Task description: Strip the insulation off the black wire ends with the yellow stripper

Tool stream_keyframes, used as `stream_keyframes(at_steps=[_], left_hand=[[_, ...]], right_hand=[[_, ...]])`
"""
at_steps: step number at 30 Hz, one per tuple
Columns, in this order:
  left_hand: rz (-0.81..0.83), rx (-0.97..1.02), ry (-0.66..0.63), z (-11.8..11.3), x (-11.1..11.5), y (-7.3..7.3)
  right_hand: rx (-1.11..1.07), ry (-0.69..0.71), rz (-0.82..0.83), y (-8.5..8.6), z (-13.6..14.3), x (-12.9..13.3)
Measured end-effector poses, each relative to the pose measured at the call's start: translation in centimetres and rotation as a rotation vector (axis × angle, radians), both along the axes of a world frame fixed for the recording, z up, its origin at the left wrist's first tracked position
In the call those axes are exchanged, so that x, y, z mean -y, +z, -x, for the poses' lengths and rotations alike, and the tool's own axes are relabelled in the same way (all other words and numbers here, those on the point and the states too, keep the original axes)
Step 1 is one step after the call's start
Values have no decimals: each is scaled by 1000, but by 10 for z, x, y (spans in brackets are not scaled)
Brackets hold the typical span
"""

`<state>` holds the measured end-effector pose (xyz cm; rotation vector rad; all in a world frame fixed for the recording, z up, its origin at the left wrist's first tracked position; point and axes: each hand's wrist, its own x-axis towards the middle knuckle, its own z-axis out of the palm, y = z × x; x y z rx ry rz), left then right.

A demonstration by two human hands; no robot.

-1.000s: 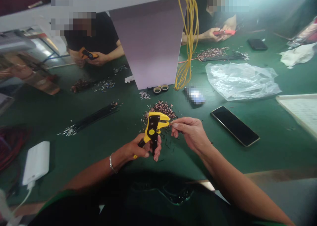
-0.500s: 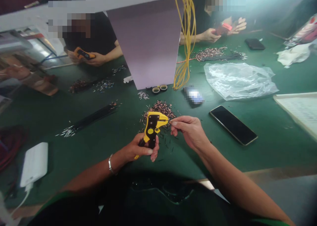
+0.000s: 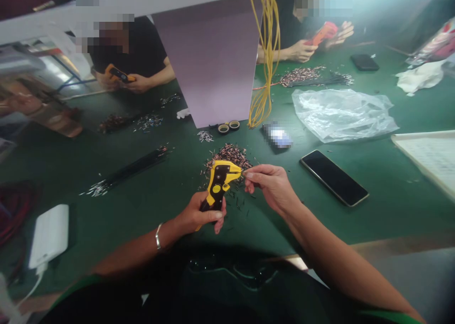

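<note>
My left hand [image 3: 208, 212] is wrapped round the handles of a yellow and black wire stripper [image 3: 217, 186], its head tilted up and its jaws facing right. At the jaws, the fingertips of my right hand [image 3: 268, 179] are pinched on something thin, which looks like a wire end; most of it is hidden by the fingers. Behind the tool lies a pile of short copper and black wire pieces [image 3: 232, 153], with a few scraps scattered on the green table [image 3: 199, 167] below. A bundle of black wires [image 3: 131, 171] lies to the left.
A phone [image 3: 334, 177] lies on the right, with a clear plastic bag [image 3: 344, 115] behind it. A white power bank [image 3: 50, 236] is at the left. Tape rolls [image 3: 228, 127] and hanging yellow wires [image 3: 265, 54] are near the central panel [image 3: 209, 68]. Other people's hands hold tools across the table.
My hands have barely moved; the stripper's handles look slightly further apart. Across the table, a person's red tool has tilted upward.
</note>
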<state>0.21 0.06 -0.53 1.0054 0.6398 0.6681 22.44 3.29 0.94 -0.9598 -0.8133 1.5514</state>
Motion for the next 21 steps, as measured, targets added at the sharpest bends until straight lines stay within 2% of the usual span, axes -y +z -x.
stream_keyframes(at_steps=[3, 9, 14, 21], left_hand=[[12, -8, 3, 1, 1, -2], [24, -42, 98, 3, 1, -7], [44, -4, 48, 1, 0, -4], [39, 64, 148, -1, -8, -1]], right_hand=[[-3, 3, -2, 0, 0, 0], [-9, 13, 4, -5, 0, 0], [-12, 2, 2, -3, 0, 0], [12, -12, 16, 2, -1, 1]])
